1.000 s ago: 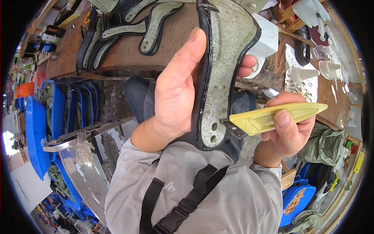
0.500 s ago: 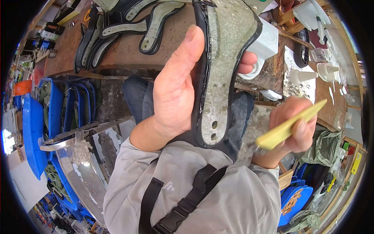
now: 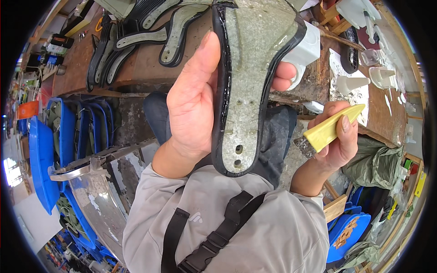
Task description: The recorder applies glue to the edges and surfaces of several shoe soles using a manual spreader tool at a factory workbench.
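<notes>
My left hand (image 3: 193,102) grips a long grey-green panel (image 3: 246,86) with a black raised rim and small holes at its narrow lower end. The thumb lies along the left edge and fingertips curl round the right edge. Its wide upper end runs out of the picture. Along the left rim the black edging looks wet and shiny. To the right of the panel and apart from it, my right hand (image 3: 337,136) holds a brush (image 3: 334,125) with a flat yellow handle. The brush's dark, clotted bristles point down and left, towards my body.
Similar rimmed panels (image 3: 175,41) lie stacked on the brown workbench (image 3: 73,75). A white plastic container (image 3: 305,48) stands behind the panel, with white nozzle-like cones (image 3: 353,84) further right. Blue shell-shaped pieces (image 3: 43,159) stand at left. A scuffed metal-edged box (image 3: 100,195) sits beside my left arm.
My left hand and the panel have shifted slightly left and down. The brush has moved up a little and turned, so its bristles now show clearly.
</notes>
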Motion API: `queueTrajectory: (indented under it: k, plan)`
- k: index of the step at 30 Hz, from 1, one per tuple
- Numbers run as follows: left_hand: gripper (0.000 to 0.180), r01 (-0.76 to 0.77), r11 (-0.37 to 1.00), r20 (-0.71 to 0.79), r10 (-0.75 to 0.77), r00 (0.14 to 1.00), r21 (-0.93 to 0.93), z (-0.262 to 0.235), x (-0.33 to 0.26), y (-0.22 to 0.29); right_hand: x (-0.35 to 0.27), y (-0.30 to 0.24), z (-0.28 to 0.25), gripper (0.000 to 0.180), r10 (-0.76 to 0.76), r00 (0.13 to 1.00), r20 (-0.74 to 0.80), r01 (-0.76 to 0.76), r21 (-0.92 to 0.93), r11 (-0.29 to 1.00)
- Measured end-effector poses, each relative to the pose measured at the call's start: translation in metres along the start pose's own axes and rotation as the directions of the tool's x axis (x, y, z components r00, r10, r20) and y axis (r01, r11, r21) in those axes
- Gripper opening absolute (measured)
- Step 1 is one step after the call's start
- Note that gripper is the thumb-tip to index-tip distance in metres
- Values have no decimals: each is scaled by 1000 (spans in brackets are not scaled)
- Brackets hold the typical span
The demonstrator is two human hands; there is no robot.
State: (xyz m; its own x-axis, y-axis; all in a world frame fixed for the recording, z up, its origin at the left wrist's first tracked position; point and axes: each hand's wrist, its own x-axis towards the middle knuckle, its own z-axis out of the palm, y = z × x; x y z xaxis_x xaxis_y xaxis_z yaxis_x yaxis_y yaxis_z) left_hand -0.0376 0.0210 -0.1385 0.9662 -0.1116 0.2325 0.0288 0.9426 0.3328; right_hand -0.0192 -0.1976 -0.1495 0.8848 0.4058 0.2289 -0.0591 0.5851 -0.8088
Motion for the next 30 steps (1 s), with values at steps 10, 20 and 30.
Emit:
queueTrajectory:
  k: [10, 20, 30]
  plan:
    - [59, 48, 997, -35, -50, 998, -59, 5, -1, -1, -3, 4, -3, 23, 25, 999, -42, -24, 13, 1000]
    - [56, 22, 1000, -79, -20, 997, 17, 1, -1, -1, -6, 5, 14, 26, 17, 984, -180, -27, -55, 998]
    - [57, -52, 992, -118, 65, 991, 114, 2, -3, 0, 3, -2, 43, 17, -382, 791, 477, 610, -574, 546]
